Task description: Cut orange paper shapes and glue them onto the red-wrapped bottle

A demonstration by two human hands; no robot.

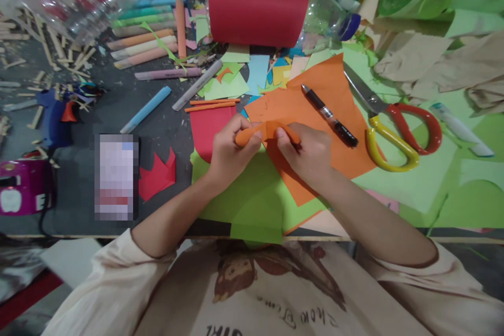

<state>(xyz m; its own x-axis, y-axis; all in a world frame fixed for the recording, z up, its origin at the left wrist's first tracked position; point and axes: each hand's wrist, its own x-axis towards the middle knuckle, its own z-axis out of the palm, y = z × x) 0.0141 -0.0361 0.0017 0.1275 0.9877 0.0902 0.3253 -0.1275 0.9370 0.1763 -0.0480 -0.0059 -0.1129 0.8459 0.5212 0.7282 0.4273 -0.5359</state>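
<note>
A small strip of orange paper (pixel 271 129) is pinched between both hands, bent or curved at its ends. My left hand (pixel 232 149) grips its left part between thumb and fingers. On the right side, my right hand (pixel 309 149) is closed on the other end. Beneath them lie a large orange paper sheet (pixel 334 160) and green paper (pixel 244 194). A black pen (pixel 329 115) rests on the orange sheet, right of my right hand. Partly behind my left hand is a red paper piece (pixel 207 128), with thin orange strips (pixel 212 105) along its top edge.
Scissors (pixel 374 107) with red and yellow handles lie at right. A plastic bottle wrapped in red paper (pixel 258 13) lies across the back. Markers (pixel 145 110), a phone (pixel 116 176), a red paper crown shape (pixel 158 176) and a blue glue gun (pixel 55 118) spread leftward. Brown crumpled paper (pixel 444 63) sits back right.
</note>
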